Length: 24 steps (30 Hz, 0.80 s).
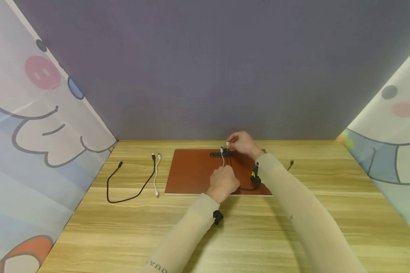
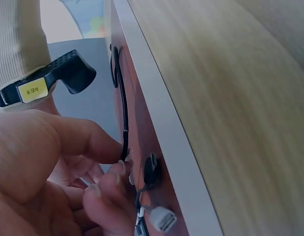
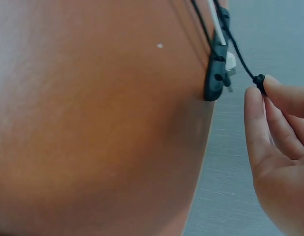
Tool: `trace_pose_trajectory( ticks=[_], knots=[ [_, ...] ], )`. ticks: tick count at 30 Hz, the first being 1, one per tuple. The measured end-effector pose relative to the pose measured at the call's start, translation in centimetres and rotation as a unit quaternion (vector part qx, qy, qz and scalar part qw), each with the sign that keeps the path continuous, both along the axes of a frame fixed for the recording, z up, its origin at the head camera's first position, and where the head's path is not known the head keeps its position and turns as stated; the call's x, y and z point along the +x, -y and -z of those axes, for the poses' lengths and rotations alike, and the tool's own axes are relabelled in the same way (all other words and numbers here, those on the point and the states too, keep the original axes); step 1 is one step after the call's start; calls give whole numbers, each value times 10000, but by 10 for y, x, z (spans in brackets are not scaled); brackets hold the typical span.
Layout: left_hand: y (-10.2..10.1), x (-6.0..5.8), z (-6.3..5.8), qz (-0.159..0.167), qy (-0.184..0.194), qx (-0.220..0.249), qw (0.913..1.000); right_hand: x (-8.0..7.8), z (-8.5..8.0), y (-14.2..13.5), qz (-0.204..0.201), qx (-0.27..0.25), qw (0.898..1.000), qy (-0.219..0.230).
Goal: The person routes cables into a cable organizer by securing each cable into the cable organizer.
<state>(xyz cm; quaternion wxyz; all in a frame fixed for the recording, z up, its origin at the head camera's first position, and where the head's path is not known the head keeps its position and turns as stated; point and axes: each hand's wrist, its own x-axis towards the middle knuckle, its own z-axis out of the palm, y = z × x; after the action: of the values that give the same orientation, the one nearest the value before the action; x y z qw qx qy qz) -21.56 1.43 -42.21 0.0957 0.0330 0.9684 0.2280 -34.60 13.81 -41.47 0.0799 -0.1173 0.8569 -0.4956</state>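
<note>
A black cable holder (image 1: 213, 154) lies along the far edge of a brown board (image 1: 191, 172), with cables running through its slots. My right hand (image 1: 243, 143) is just past that edge, thumb and fingertips pinching the black plug (image 3: 260, 84) of a black cable (image 3: 244, 63). Over the board's near part, my left hand (image 1: 224, 179) pinches a black cable (image 2: 123, 105) between thumb and finger. A white cable (image 1: 223, 161) passes through the holder; its white USB plug (image 2: 164, 220) sticks out beyond, beside a small black plug (image 2: 152, 169).
On the wooden table (image 1: 99, 235), left of the board, lie a curved black cable (image 1: 123, 200) and a short white cable (image 1: 156, 176). Another black cable end (image 1: 291, 162) shows beyond my right sleeve. A grey panel (image 1: 225, 76) stands behind the table.
</note>
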Motion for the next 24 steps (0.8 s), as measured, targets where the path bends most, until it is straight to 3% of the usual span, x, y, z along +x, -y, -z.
trace_pose_trajectory(
  ticks=[11, 24],
  knots=[
    [-4, 1, 4, -4, 8, -106, 9999, -1, 8, 2, 157, 593, 9978, -243],
    [-6, -1, 3, 5, 49, -308, 9995, -2, 14, 6, 408, 757, 9958, -324]
  ],
)
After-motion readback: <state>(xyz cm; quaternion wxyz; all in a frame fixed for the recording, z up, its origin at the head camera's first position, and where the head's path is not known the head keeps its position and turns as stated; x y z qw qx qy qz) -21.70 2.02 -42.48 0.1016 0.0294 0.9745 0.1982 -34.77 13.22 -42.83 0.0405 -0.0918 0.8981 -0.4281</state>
